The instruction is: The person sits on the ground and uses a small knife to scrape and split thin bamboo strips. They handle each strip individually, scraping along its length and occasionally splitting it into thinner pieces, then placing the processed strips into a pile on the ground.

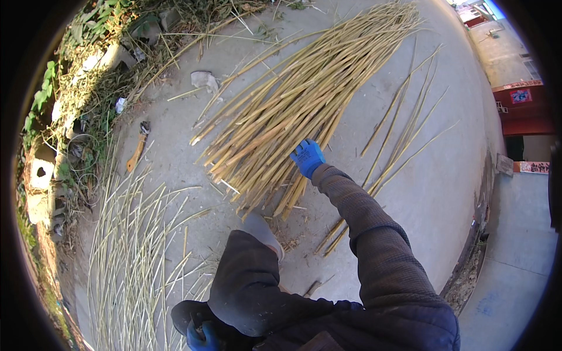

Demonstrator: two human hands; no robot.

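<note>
Right grip (308, 158) touches stalk pile (304, 99), long axis running forward-right.

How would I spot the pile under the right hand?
On the grey ground, look beyond the person's knee to the upper middle. There, a blue-gloved right hand touches a stalk pile, thicker and more tightly packed than the pale, scattered stalks at lower left.

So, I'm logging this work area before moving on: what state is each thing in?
Large stalk pile: untied at the near end, fanned out
Pale thin stalks: loose, spread out
Stalks at right: lying apart from the pile
Wooden-handled tool: lying flat, unheld
Right hand: gloved, touching the large pile
Left hand: gloved, partly cut off
</note>
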